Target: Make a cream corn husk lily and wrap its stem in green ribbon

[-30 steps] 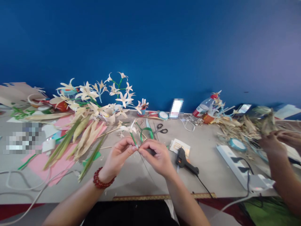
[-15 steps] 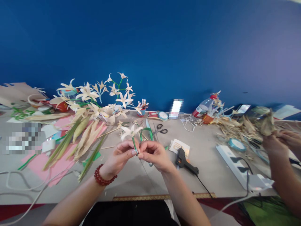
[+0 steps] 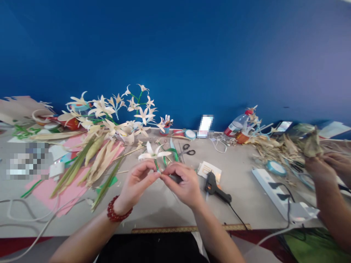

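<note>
A white flower [image 3: 151,152] with pointed petals stands up on a short green stem between my hands. My left hand [image 3: 141,179], with a red bead bracelet at its wrist, pinches the lower end of the stem. Touching it at the fingertips, my right hand [image 3: 181,179] is closed on a green tape [image 3: 173,152] that loops up behind the fingers. Just beyond lie black-handled scissors [image 3: 189,150]. A black glue gun [image 3: 215,187] rests on a white and tan card to the right of my right hand.
Many white flowers [image 3: 101,107] stand at the back left, above husks and pink paper [image 3: 55,197]. At right are a power strip [image 3: 276,197], a tape roll [image 3: 276,168], a bottle [image 3: 236,125] and dry husks. Another person's hands [image 3: 322,166] hold a husk piece at far right.
The flower has tilted and turned its face more toward me. My left hand has shifted slightly left and down, its fingers more spread around the stem.
</note>
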Available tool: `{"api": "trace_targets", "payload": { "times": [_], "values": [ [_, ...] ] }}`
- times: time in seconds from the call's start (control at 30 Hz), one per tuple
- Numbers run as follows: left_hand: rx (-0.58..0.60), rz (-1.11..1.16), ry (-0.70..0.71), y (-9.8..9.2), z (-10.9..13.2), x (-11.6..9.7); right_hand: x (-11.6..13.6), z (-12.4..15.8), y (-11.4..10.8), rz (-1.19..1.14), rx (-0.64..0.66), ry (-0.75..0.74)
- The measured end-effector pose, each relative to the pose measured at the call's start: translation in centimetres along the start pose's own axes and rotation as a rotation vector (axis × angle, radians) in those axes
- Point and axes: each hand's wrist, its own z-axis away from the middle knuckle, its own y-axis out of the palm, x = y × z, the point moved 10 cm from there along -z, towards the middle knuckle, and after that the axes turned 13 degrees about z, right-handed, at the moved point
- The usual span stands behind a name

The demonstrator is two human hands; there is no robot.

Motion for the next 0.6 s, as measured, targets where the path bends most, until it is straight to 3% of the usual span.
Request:
{"api": "trace_targets", "payload": {
  "times": [0.2,0.37,0.6],
  "values": [
    [0.001,0.021,0.022,-0.1,0.2,-0.1,-1.5,0.1,1.0,-0.105,0.144,0.129],
    [0.009,0.061,-0.004,-0.2,0.1,0.4,-3.0,0.5,1.4,-0.158,0.143,0.242],
    [0.043,0.156,-0.057,0.6,-0.1,0.6,-3.5,0.9,2.5,-0.357,0.160,0.266]
  ]
}}
